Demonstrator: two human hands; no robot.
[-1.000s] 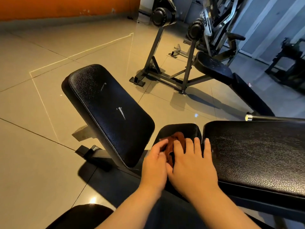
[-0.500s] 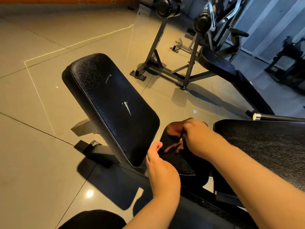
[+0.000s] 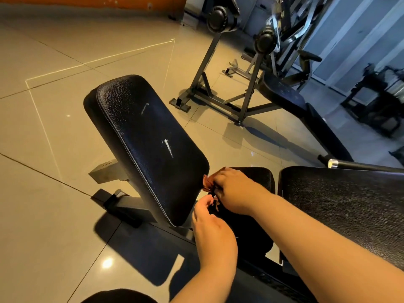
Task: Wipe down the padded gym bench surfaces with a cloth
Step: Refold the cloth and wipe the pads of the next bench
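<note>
Brown cloth (image 3: 207, 184) sits bunched, gripped by the right hand (image 3: 237, 191), its tail pinched by the left hand (image 3: 213, 224). Wadded so, it may miss patches of the pad (image 3: 142, 136) beside them.

1. Warm, moderate light lies on the tiled floor (image 3: 54, 62). The far right of the room looks cooler and bluish.
2. A small glare spot (image 3: 107, 263) shines on the tiles near the bottom.
3. The bench pad (image 3: 148, 138) throws a hard dark shadow (image 3: 140, 248) toward the viewer, so light comes from the far side. The rack (image 3: 229, 84) casts a softer one.
4. The bar tip (image 3: 332, 164) glints.
5. Straight lines bend at the edges, and the machines (image 3: 371, 95) at right are soft and smeared.
6. The cloth (image 3: 207, 182), between the left hand (image 3: 209, 226) and right hand (image 3: 234, 189), sits in shade and is hard to make out.
</note>
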